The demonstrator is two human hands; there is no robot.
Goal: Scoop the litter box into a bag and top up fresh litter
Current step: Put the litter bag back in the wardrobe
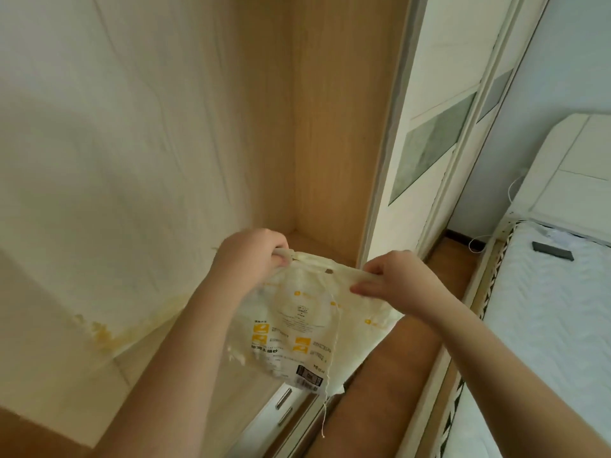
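A pale litter bag [297, 322], printed with yellow squares and a barcode, hangs in mid-air before an open wooden closet [330, 127]. The left hand [254, 256] grips its top left corner with curled fingers; the right hand [393, 279] pinches the top right edge, pulling the mouth taut. A loose thread [325, 414] dangles from the bag. A white bed [545, 309] stands at right, a dark remote [552, 250] lying on it.

The bag [297, 325] is thin, woven-looking plastic, semi-translucent and matt, with a frayed thread hanging from it. Behind the bag, the cupboard [330, 127] is smooth matt wood. Right of it, the mattress [545, 309] is white quilted cloth.
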